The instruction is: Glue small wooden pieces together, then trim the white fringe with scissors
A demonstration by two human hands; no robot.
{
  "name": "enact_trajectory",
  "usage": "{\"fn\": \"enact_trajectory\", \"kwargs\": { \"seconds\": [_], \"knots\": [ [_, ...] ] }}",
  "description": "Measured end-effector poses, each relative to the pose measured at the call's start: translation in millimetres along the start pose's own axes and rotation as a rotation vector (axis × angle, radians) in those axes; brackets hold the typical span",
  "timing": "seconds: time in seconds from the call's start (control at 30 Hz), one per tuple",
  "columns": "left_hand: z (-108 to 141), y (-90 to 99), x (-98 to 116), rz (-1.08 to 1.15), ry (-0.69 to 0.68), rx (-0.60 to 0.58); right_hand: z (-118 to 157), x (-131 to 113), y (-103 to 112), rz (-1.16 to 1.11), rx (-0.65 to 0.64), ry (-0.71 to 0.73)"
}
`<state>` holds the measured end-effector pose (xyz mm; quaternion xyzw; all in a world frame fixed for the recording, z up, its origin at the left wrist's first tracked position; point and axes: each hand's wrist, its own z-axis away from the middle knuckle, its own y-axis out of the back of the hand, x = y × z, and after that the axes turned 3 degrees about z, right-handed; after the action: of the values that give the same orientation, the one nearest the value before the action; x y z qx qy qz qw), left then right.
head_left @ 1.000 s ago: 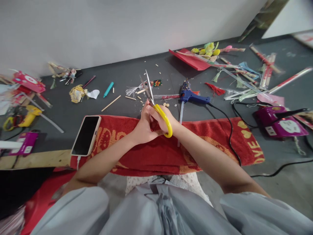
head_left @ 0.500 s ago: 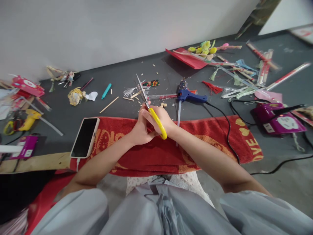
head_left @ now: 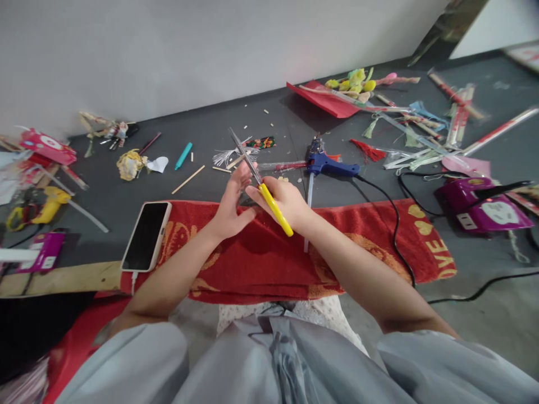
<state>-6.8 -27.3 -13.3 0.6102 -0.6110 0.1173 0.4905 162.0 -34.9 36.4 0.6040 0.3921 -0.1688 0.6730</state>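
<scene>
A pair of scissors with yellow handles (head_left: 275,210) is gripped in my right hand (head_left: 292,205), its blades pointing up and to the left. My left hand (head_left: 231,206) is beside it, fingers and thumb apart, with nothing visible in it. The fingertips are close to the blades; I cannot tell whether they touch. Both hands are above the front edge of the table and a red towel (head_left: 261,264). Just beyond them lie a bundle of white strands (head_left: 225,156), a dark patterned strip (head_left: 261,143) and short wooden sticks (head_left: 221,170).
A blue glue gun (head_left: 332,166) with a black cord lies right of my hands. A phone (head_left: 146,237) rests at the towel's left end. Farther out are a teal tube (head_left: 183,156), red paper (head_left: 324,101), a red tassel (head_left: 367,150) and a purple box (head_left: 484,207).
My hands have come apart: the left has moved left and its fingers have spread. The right hand has shifted slightly right with the scissors.
</scene>
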Motion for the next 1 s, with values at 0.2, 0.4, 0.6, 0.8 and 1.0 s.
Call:
{"fn": "enact_trajectory", "kwargs": {
  "seconds": [0.2,0.4,0.6,0.8,1.0],
  "knots": [
    [-10,22.0,11,-0.393,0.051,0.275,2,1,5,0.323,0.029,-0.026],
    [-14,31.2,22,-0.683,-0.047,0.335,4,-2,7,0.410,-0.004,-0.029],
    [-15,32.6,25,-0.750,-0.012,0.249,6,-1,7,0.425,0.028,-0.012],
    [-16,33.3,25,-0.763,-0.047,0.232,6,1,5,0.455,0.052,-0.007],
    [-16,34.9,29,-0.769,-0.122,0.227,6,5,4,0.427,0.100,0.060]
  ]
}}
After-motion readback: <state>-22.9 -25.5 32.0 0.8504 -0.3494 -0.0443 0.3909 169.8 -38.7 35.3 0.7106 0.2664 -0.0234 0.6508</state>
